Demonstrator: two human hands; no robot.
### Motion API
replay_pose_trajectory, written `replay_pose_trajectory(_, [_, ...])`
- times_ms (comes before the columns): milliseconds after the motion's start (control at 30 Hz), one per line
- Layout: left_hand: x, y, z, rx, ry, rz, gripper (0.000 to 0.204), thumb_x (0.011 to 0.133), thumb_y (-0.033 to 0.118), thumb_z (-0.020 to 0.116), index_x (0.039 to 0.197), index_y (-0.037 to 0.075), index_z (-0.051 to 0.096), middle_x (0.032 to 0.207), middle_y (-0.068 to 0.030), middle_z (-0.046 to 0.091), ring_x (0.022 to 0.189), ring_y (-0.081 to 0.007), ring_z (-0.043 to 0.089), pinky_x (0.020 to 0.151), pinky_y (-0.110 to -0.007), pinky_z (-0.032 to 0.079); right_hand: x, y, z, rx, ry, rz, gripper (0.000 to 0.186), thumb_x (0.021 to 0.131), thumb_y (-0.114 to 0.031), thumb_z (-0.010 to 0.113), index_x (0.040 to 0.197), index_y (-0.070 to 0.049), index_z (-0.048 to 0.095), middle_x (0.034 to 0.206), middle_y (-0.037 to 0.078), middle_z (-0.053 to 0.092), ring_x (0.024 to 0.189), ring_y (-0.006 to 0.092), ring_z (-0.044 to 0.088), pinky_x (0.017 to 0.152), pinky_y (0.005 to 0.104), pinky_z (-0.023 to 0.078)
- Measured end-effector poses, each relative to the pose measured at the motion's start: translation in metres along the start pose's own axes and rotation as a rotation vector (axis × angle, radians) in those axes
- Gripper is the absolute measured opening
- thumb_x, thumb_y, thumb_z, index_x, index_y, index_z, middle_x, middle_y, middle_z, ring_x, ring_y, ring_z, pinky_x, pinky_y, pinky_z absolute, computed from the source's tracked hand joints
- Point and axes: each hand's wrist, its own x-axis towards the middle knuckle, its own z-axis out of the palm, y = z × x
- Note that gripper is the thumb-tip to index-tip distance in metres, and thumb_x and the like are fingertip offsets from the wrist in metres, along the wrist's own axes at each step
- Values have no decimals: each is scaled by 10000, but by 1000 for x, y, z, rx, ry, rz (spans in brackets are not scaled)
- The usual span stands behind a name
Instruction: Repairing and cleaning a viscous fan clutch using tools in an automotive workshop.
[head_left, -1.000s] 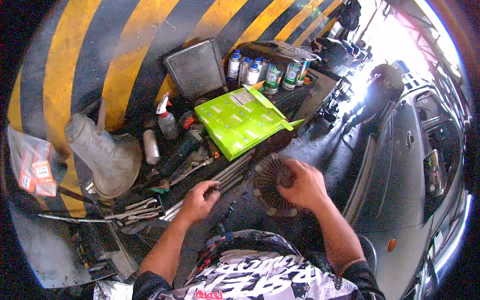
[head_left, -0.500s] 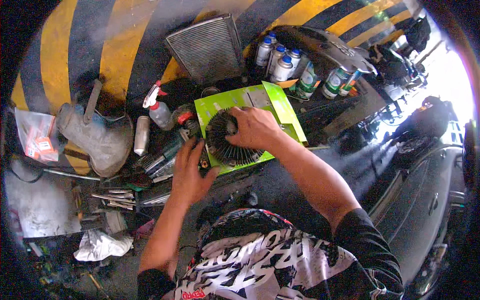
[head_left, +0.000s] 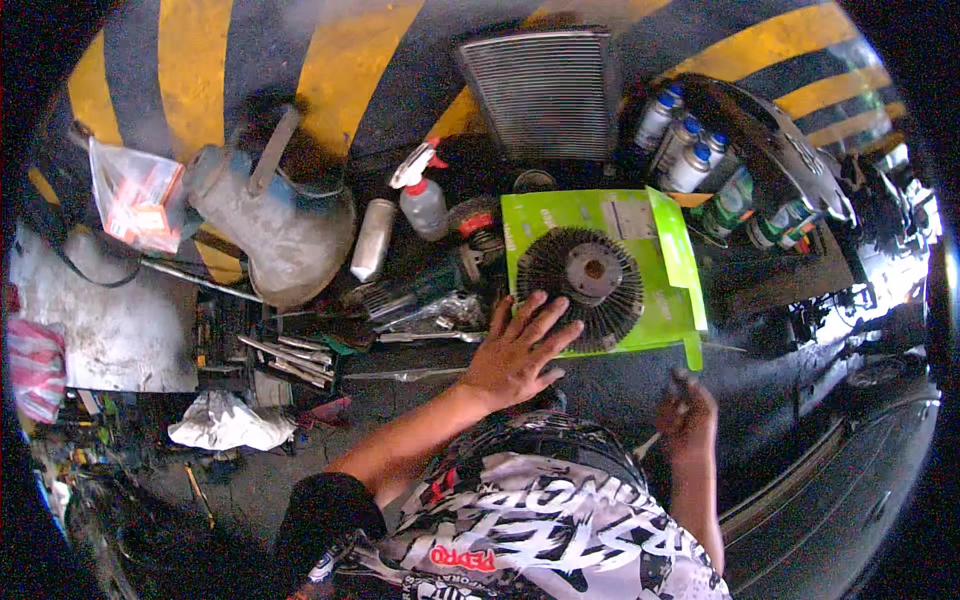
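Note:
A round dark finned metal part with a hub (head_left: 597,273) lies flat on a bright green flattened box (head_left: 665,300) on the bench. My left hand (head_left: 515,355) is open, its spread fingertips touching the part’s lower-left rim. My right hand (head_left: 688,420) is below the box’s right corner, fingers curled; whatever they hold, if anything, is too dark to make out. Left of the box are an angle grinder (head_left: 478,250), a spray bottle (head_left: 425,210) and a silver canister (head_left: 372,240).
A radiator core (head_left: 535,95) leans on the striped wall behind. Several cans (head_left: 685,168) stand at the back right. Leftward are a large grimy metal casing (head_left: 275,230), wrenches (head_left: 300,355) and a bagged item (head_left: 135,200). A dark car (head_left: 860,460) flanks me at the right.
The finned part moved from my right side onto the green box. My right hand let it go and withdrew downward; my left hand moved onto its rim. The view has turned.

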Motion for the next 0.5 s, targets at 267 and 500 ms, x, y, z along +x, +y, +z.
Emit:
replay_pose_trajectory(267, [-21,-24,-12,-128,44,67,859,784,292,820,1531,201,406,1602,-160,347,1453,-426,349,1165,-621,295,-41,57,35,-9,-84,126,288,1013,-285,557,1203,-96,663,846,-16,614,573,120,517,463,283,409])
replay_pose_trajectory(500, [-84,-64,-50,-164,93,-94,689,785,248,818,1414,139,559,1521,-163,450,1386,-404,445,1137,-571,361,-39,58,24,-317,27,-105,393,951,-145,517,1300,-53,672,862,-8,628,604,103,540,504,245,424])
